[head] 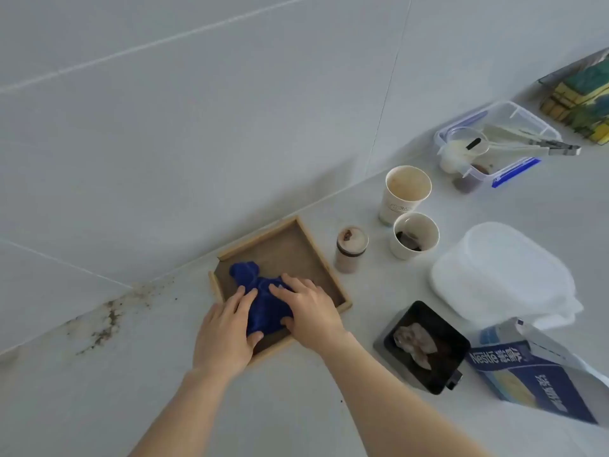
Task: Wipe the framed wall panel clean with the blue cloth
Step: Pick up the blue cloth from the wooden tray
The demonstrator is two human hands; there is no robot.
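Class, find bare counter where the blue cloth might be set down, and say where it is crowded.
Bare counter lies left of the wooden tray, in front of the stains. Right of the tray it is crowded: jar, two paper cups, black dish, white containers, Nestle box.

Left hand (227,338): bare, slim fingers.
Right hand (309,311): bare, slim fingers, knuckles showing.
Forearms (389,390): both bare right down to the lower edge of view.

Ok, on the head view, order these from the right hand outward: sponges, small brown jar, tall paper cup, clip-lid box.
From the right hand:
1. small brown jar, beside the tray
2. tall paper cup, farther back-right
3. clip-lid box, farther right again
4. sponges, far right corner
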